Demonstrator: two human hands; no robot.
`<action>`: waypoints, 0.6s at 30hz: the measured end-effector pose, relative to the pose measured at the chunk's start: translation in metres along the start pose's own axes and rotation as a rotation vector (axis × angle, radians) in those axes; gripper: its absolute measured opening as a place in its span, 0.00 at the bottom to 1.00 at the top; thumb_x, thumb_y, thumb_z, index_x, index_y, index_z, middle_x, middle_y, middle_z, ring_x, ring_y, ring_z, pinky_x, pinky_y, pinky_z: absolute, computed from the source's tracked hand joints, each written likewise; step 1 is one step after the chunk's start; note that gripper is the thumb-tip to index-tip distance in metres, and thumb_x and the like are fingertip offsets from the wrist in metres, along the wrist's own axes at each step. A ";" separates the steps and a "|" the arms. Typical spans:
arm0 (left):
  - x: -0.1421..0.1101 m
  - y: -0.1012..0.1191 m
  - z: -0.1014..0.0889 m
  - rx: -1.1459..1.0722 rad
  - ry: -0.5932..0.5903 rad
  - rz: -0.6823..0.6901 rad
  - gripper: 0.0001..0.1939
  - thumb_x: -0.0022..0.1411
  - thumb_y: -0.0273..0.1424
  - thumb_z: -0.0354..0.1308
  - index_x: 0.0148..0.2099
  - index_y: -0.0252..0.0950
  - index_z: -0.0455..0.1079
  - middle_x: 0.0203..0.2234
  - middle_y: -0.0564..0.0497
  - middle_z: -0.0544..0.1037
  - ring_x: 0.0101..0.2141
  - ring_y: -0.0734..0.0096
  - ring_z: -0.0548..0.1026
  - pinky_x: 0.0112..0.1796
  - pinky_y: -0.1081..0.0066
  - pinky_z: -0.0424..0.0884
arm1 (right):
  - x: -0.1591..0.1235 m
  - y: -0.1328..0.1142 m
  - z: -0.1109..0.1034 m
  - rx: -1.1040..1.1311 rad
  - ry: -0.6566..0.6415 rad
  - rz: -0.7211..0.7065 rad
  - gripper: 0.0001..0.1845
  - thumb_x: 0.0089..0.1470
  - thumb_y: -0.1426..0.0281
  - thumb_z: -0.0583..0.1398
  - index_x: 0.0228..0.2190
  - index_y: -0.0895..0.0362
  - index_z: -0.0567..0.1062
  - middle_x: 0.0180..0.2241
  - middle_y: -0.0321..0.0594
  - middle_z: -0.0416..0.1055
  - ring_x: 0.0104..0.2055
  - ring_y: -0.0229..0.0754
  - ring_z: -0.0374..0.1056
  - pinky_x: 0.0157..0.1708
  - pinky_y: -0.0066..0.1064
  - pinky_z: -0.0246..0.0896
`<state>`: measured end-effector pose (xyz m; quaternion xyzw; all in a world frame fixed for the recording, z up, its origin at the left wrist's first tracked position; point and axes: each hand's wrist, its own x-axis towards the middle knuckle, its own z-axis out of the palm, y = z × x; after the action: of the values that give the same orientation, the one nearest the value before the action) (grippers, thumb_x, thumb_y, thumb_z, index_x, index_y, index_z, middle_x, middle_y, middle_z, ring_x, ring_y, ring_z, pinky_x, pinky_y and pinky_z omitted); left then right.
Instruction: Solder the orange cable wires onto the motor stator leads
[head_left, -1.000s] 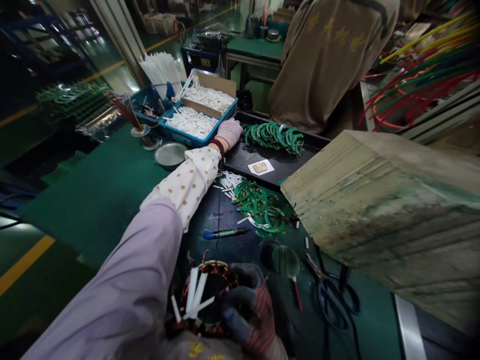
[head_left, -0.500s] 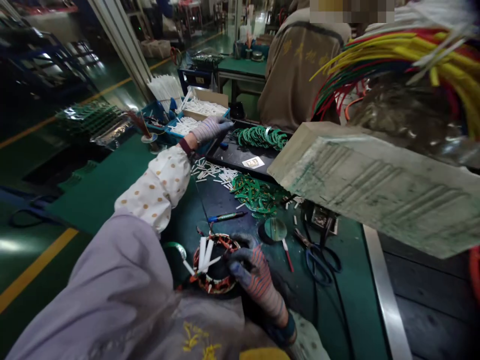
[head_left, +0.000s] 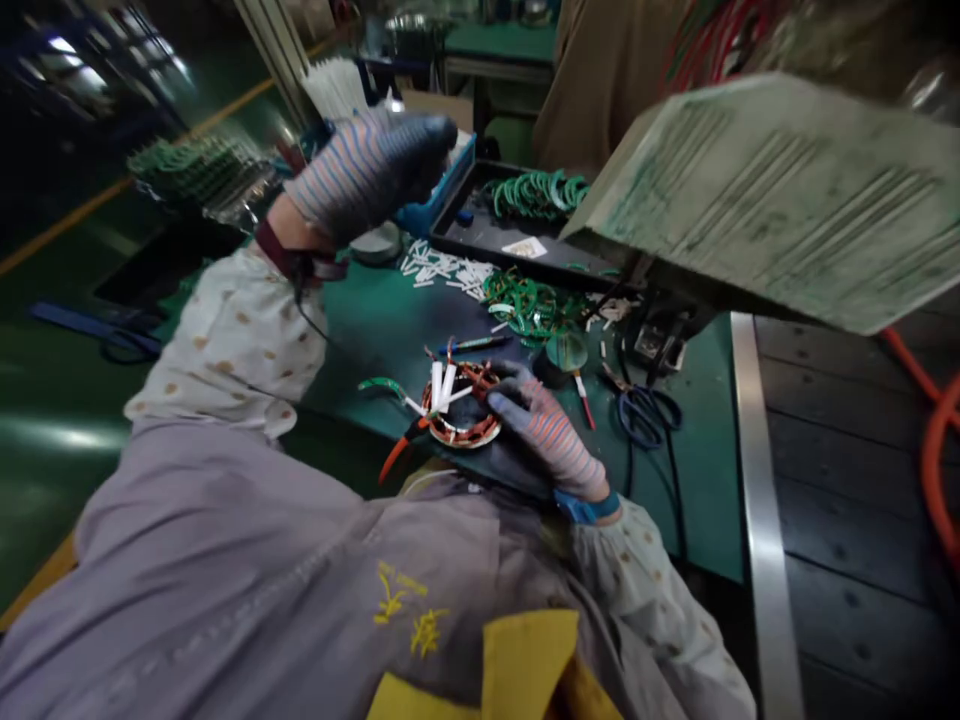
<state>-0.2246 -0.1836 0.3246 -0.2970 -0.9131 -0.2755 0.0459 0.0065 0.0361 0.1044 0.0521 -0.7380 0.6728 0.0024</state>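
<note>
Copper stator coil (head_left: pixel 461 420) with white sleeves (head_left: pixel 442 385) poking up, sitting by the near edge of the table (head_left: pixel 367 360). Gloved right hand (head_left: pixel 536 425) has it held, fingers curled over the ring. Left hand (head_left: pixel 367 170) is up high, fingers bunched, can't tell if it's holding anything. Blue-handled scissors (head_left: pixel 645 415) lie off to the right.

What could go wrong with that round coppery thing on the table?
A few things might. The white sleeves stand loosely in the copper-wound ring, so the right hand might knock one out. The orange-handled tool lies close beside the ring and could perhaps scratch the copper wire. The raised left hand is above the loose white tubes, and if it swung down, it might scatter them.
</note>
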 end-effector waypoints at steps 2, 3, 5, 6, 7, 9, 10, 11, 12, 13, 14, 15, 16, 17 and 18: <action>-0.018 0.001 0.000 -0.032 -0.052 0.091 0.22 0.75 0.52 0.52 0.42 0.40 0.74 0.40 0.50 0.73 0.59 0.46 0.81 0.69 0.43 0.68 | 0.001 -0.003 -0.003 -0.043 -0.002 0.000 0.25 0.69 0.41 0.70 0.41 0.50 0.87 0.66 0.48 0.81 0.69 0.60 0.76 0.77 0.58 0.66; -0.025 0.001 0.001 -0.058 -0.108 0.118 0.26 0.74 0.57 0.51 0.40 0.42 0.73 0.37 0.51 0.73 0.51 0.51 0.83 0.64 0.45 0.73 | 0.001 -0.004 -0.004 -0.072 0.003 -0.009 0.23 0.69 0.43 0.70 0.41 0.50 0.87 0.66 0.48 0.81 0.68 0.60 0.76 0.77 0.58 0.67; -0.036 0.001 0.007 -0.099 -0.221 0.105 0.29 0.68 0.66 0.54 0.38 0.47 0.76 0.31 0.53 0.74 0.42 0.54 0.82 0.53 0.50 0.80 | 0.002 -0.005 -0.005 -0.144 0.007 -0.048 0.19 0.70 0.48 0.70 0.43 0.50 0.87 0.64 0.49 0.81 0.67 0.59 0.76 0.75 0.57 0.68; -0.040 0.001 0.010 -0.101 -0.262 0.076 0.28 0.64 0.67 0.57 0.39 0.50 0.79 0.30 0.53 0.75 0.41 0.54 0.81 0.49 0.52 0.82 | 0.002 -0.005 -0.004 -0.181 0.011 -0.073 0.17 0.71 0.51 0.69 0.44 0.51 0.87 0.63 0.49 0.81 0.67 0.59 0.76 0.75 0.57 0.69; -0.043 0.002 0.012 -0.094 -0.292 0.050 0.27 0.62 0.68 0.59 0.41 0.53 0.81 0.30 0.53 0.77 0.43 0.53 0.82 0.47 0.53 0.82 | 0.002 -0.005 -0.003 -0.215 0.020 -0.099 0.15 0.72 0.53 0.68 0.45 0.51 0.86 0.62 0.50 0.81 0.67 0.58 0.76 0.74 0.56 0.69; -0.047 0.005 0.015 -0.069 -0.289 0.012 0.27 0.59 0.67 0.60 0.43 0.53 0.83 0.31 0.54 0.78 0.44 0.53 0.83 0.47 0.54 0.83 | 0.001 -0.005 0.001 -0.272 0.050 -0.155 0.14 0.73 0.56 0.66 0.46 0.52 0.86 0.60 0.51 0.81 0.66 0.58 0.77 0.73 0.56 0.71; -0.047 0.008 0.015 -0.054 -0.277 0.000 0.27 0.58 0.66 0.60 0.42 0.53 0.82 0.31 0.54 0.79 0.43 0.53 0.83 0.49 0.53 0.83 | 0.000 -0.005 0.004 -0.295 0.070 -0.180 0.14 0.74 0.57 0.65 0.47 0.52 0.86 0.59 0.52 0.81 0.65 0.58 0.77 0.72 0.56 0.71; -0.046 0.010 0.014 -0.040 -0.280 -0.009 0.26 0.58 0.66 0.59 0.42 0.53 0.82 0.32 0.55 0.79 0.43 0.53 0.83 0.51 0.52 0.83 | 0.000 -0.006 0.008 -0.321 0.090 -0.200 0.13 0.74 0.58 0.64 0.47 0.52 0.86 0.59 0.52 0.81 0.64 0.58 0.77 0.71 0.55 0.72; -0.044 0.012 0.014 -0.033 -0.277 -0.021 0.26 0.57 0.66 0.59 0.41 0.54 0.82 0.32 0.55 0.80 0.43 0.52 0.84 0.53 0.50 0.83 | -0.001 -0.007 0.011 -0.350 0.107 -0.209 0.13 0.74 0.59 0.63 0.47 0.52 0.86 0.58 0.51 0.81 0.64 0.58 0.77 0.71 0.55 0.72; -0.041 0.014 0.013 -0.031 -0.284 -0.035 0.25 0.57 0.66 0.59 0.41 0.56 0.83 0.33 0.55 0.82 0.45 0.50 0.84 0.55 0.48 0.83 | -0.002 -0.008 0.014 -0.382 0.120 -0.206 0.13 0.74 0.60 0.62 0.47 0.52 0.86 0.57 0.51 0.81 0.63 0.58 0.77 0.70 0.55 0.72; -0.037 0.014 0.013 -0.033 -0.293 -0.049 0.25 0.56 0.66 0.59 0.42 0.58 0.84 0.34 0.55 0.84 0.47 0.47 0.84 0.56 0.46 0.83 | -0.002 -0.010 0.017 -0.418 0.127 -0.194 0.13 0.74 0.61 0.62 0.47 0.52 0.86 0.56 0.51 0.81 0.62 0.59 0.76 0.70 0.55 0.72; -0.032 0.013 0.013 -0.035 -0.308 -0.064 0.25 0.56 0.67 0.60 0.43 0.61 0.85 0.35 0.55 0.87 0.49 0.44 0.84 0.58 0.44 0.82 | -0.003 -0.013 0.020 -0.458 0.130 -0.174 0.13 0.74 0.62 0.62 0.46 0.52 0.86 0.56 0.51 0.80 0.62 0.59 0.76 0.69 0.55 0.72; -0.027 0.011 0.014 -0.036 -0.315 -0.081 0.26 0.55 0.68 0.60 0.45 0.63 0.86 0.36 0.56 0.89 0.52 0.41 0.84 0.59 0.42 0.81 | -0.002 -0.015 0.022 -0.498 0.130 -0.152 0.13 0.74 0.62 0.62 0.46 0.53 0.86 0.55 0.52 0.80 0.61 0.60 0.76 0.68 0.55 0.72; -0.020 0.007 0.016 -0.032 -0.314 -0.099 0.28 0.54 0.68 0.60 0.47 0.63 0.88 0.36 0.56 0.90 0.53 0.39 0.83 0.60 0.41 0.80 | -0.002 -0.017 0.024 -0.534 0.129 -0.133 0.13 0.73 0.63 0.62 0.46 0.53 0.87 0.55 0.53 0.79 0.60 0.61 0.76 0.67 0.55 0.73; -0.013 0.002 0.020 -0.022 -0.317 -0.113 0.31 0.53 0.69 0.60 0.50 0.63 0.89 0.36 0.56 0.90 0.54 0.38 0.83 0.60 0.40 0.79 | -0.001 -0.019 0.025 -0.563 0.128 -0.119 0.13 0.72 0.63 0.62 0.45 0.54 0.87 0.54 0.54 0.79 0.59 0.62 0.76 0.65 0.56 0.73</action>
<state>-0.2110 -0.1789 0.3056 -0.2854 -0.9211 -0.2374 -0.1176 0.0105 0.0091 0.1210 0.0502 -0.8897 0.4420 0.1029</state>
